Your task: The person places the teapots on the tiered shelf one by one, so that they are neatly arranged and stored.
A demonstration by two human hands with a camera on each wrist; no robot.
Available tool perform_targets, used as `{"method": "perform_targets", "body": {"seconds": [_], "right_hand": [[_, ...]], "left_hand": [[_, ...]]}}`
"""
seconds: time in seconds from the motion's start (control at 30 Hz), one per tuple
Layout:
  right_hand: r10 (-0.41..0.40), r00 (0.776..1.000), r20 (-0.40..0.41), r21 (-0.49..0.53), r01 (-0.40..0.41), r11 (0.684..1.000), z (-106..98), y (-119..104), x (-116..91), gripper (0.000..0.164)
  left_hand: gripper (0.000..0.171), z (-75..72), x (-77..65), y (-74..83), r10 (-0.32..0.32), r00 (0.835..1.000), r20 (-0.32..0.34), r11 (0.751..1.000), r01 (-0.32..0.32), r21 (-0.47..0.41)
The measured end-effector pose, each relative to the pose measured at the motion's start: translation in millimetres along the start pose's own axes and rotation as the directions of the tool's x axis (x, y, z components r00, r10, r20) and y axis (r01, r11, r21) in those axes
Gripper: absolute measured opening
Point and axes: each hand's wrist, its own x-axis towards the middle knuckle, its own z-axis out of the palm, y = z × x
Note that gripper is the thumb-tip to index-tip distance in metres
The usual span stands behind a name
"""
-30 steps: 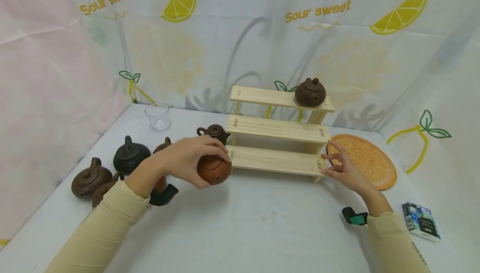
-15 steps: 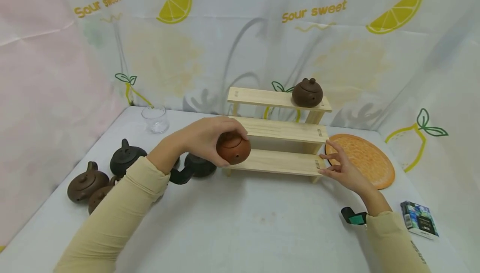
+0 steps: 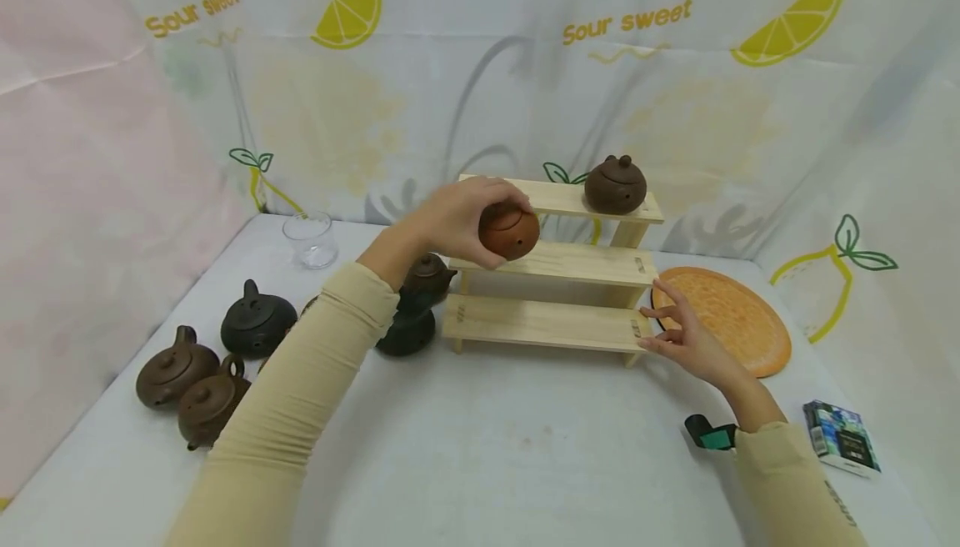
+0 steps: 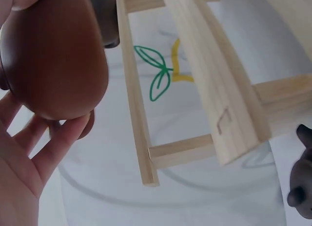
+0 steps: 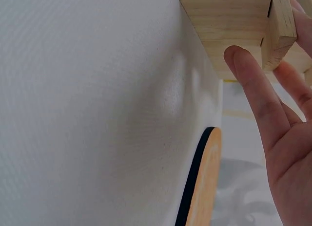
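High over the rack's left part, my left hand [image 3: 465, 218] grips a reddish-brown clay teapot [image 3: 510, 233], fingers over its top and thumb low on its side. The left wrist view shows the teapot [image 4: 58, 55] close up, fingertips against its rounded body. A three-step wooden rack [image 3: 547, 323] stands beneath it, with a dark brown teapot [image 3: 615, 186] on the right of its top step. My right hand [image 3: 690, 338] rests its spread fingertips at the rack's right end. In the right wrist view, those fingers [image 5: 258, 94] lie beside the lowest plank's end.
At left stand a black teapot [image 3: 257, 323] and brown teapots [image 3: 176, 368], with more dark teapots [image 3: 427, 280] beside the rack. A clear glass [image 3: 311, 243] stands behind them. On the right lie a round orange board [image 3: 731, 322] and a small box [image 3: 842, 439].
My left hand has carried the reddish-brown teapot up and to the right, from beside the lowest step to above the middle step. My right hand has stayed at the rack's end.
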Motion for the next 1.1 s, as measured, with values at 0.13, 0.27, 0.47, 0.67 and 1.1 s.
{"method": "perform_targets", "body": {"seconds": [0.13, 0.27, 0.47, 0.67, 1.1], "right_hand": [[-0.002, 1.0, -0.007, -0.004, 0.002, 1.0, -2.9, 0.8, -1.2, 0.092], [-0.032, 0.999, -0.008, 0.001, 0.032, 0.999, -3.8, 2.5, 0.4, 0.092], [-0.027, 1.0, -0.006, 0.0, 0.027, 1.0, -2.9, 2.1, 2.9, 0.093], [0.0, 1.0, -0.004, 0.005, 0.0, 1.0, -1.4, 6.1, 2.7, 0.093], [0.014, 1.0, -0.008, 0.0, -0.014, 1.0, -1.9, 5.4, 0.4, 0.092]], "left_hand": [[0.061, 3.3, 24.9, -8.0, -0.012, 0.998, -0.066, 0.999, 0.015, 0.037], [0.061, 6.4, 47.0, -14.9, -0.03, 0.996, -0.084, 0.998, 0.034, 0.054], [0.061, 10.0, 67.1, -21.8, -0.124, 0.991, -0.059, 0.989, 0.128, 0.072], [0.06, 20.6, 77.1, -30.8, -0.183, 0.983, -0.02, 0.982, 0.184, 0.038], [0.091, 42.7, 66.0, -28.4, -0.331, 0.934, -0.138, 0.939, 0.312, -0.143]]}}
